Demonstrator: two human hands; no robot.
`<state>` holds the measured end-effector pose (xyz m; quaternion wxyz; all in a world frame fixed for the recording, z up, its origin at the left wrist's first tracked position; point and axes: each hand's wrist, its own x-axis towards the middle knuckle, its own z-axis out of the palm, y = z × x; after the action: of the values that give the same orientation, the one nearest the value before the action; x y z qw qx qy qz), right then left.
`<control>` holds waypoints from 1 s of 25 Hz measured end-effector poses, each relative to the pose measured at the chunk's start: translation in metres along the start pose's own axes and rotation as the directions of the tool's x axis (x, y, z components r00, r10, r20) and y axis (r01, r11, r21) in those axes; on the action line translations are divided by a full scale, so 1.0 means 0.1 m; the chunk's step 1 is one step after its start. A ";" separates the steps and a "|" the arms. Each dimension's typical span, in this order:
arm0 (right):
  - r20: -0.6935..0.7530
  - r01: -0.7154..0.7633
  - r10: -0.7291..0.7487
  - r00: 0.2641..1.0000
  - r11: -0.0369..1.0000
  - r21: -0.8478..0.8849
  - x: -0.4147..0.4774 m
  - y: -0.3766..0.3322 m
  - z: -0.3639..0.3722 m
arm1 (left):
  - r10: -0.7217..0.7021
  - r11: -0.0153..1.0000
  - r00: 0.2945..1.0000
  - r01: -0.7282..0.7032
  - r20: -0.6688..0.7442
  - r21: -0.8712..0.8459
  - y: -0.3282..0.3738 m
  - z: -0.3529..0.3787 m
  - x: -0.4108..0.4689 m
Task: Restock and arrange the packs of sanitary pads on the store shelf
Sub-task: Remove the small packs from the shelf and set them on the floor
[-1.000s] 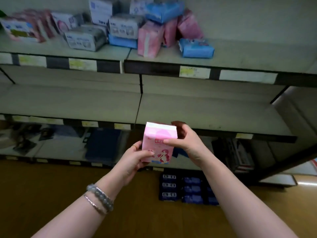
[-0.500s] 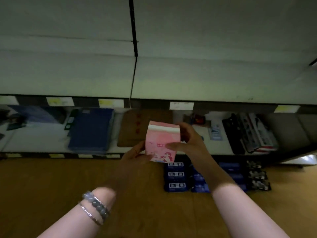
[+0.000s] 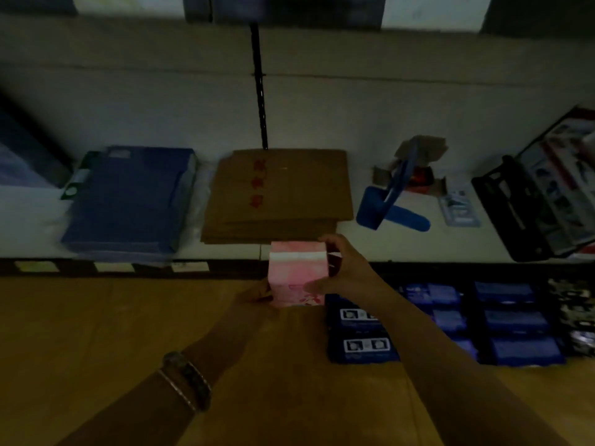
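Centrally, the right hand (image 3: 346,275) wraps its grip round the pink pack (image 3: 297,272) from the right; the left hand (image 3: 254,294) holds its lower left corner; long axis upright; pack poised at the front edge of the shelf (image 3: 370,244), brown cardboard stack (image 3: 280,194) just beyond; right hand nearer the shelf.

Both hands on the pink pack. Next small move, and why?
Probably free the right-hand grip and reach for the dark blue packs on the floor just right; the left-hand grip can hold the pink rectangular pad pack. The white shelf ahead holds brown cardboard sheets, not pads.
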<state>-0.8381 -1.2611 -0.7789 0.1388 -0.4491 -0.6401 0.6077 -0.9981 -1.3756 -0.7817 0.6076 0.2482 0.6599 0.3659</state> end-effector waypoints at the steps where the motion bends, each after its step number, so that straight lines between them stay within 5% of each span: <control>1: 0.019 -0.007 0.008 1.000 0.999 -0.037 0.13 0.22 0.06 | -0.018 1.000 1.000 0.018 0.021 0.018 -0.17 -0.02 0.16; 8: 0.078 0.008 0.025 0.997 0.920 -0.393 0.70 1.33 0.23 | -0.061 0.975 0.995 0.043 0.079 0.218 -1.02 -0.09 1.17; 13: 0.045 0.041 -0.014 0.999 0.709 -0.704 0.83 1.59 0.25 | -0.121 0.958 0.990 0.099 0.067 0.268 -1.24 0.00 1.42; 20: -0.003 0.004 -0.010 1.000 0.627 -0.779 0.90 1.82 0.33 | -0.109 0.961 0.991 0.084 0.081 0.263 -1.33 0.07 1.59; 25: -0.002 -0.025 0.034 0.999 0.703 -0.711 1.01 1.98 0.45 | -0.130 0.965 0.991 0.117 0.042 0.233 -1.38 0.07 1.68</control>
<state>-0.8461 -1.2433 -1.0046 -0.0583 -0.4747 -0.8183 0.3189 -0.9980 -1.3285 -0.9940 0.6147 0.2857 0.6945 0.2413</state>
